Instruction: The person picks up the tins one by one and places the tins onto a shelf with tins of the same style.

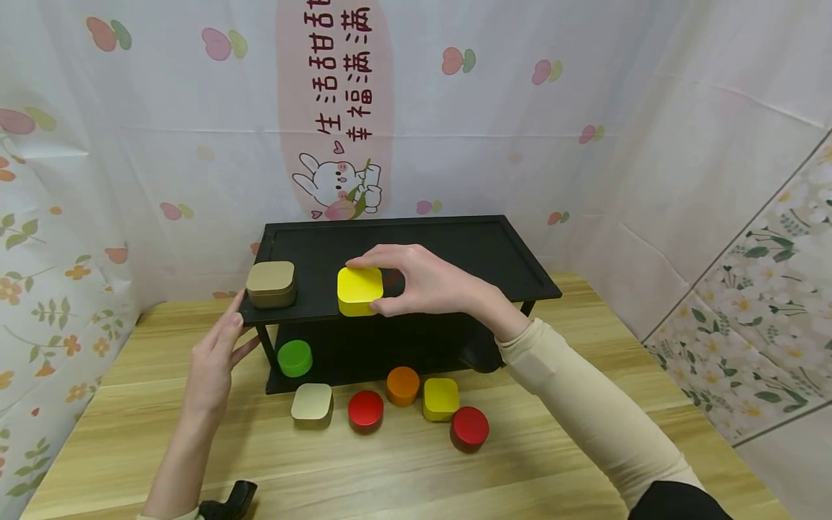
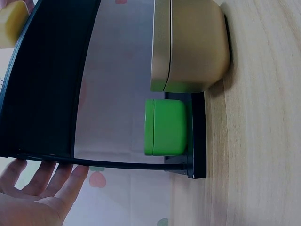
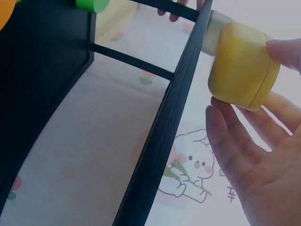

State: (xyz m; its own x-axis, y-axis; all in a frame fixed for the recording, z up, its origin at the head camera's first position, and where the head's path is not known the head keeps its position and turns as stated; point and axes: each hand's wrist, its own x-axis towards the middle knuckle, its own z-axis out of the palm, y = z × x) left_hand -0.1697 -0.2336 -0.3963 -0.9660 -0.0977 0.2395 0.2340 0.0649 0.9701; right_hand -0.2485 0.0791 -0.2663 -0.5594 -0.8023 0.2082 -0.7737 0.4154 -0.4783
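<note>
My right hand (image 1: 425, 278) pinches a yellow rounded-square tin (image 1: 360, 292) between thumb and fingers, at the front edge of the black shelf's (image 1: 429, 231) upper board. In the right wrist view the yellow tin (image 3: 242, 66) appears lidded, with the right hand (image 3: 268, 155) around its side. Against the upper board's left end, the fingertips of my left hand (image 1: 214, 350) touch the edge; those fingers look fairly straight in the left wrist view. Near them on that board sits a gold square tin (image 1: 271, 285). A green round tin (image 1: 295, 359) stands on the lower board.
On the wooden table (image 1: 364, 477) before the shelf stand a pale gold square tin (image 1: 312, 403), two red round tins (image 1: 365, 410), an orange round tin (image 1: 403, 385) and another yellow square tin (image 1: 440, 399). A patterned cloth (image 1: 481, 144) hangs behind the shelf.
</note>
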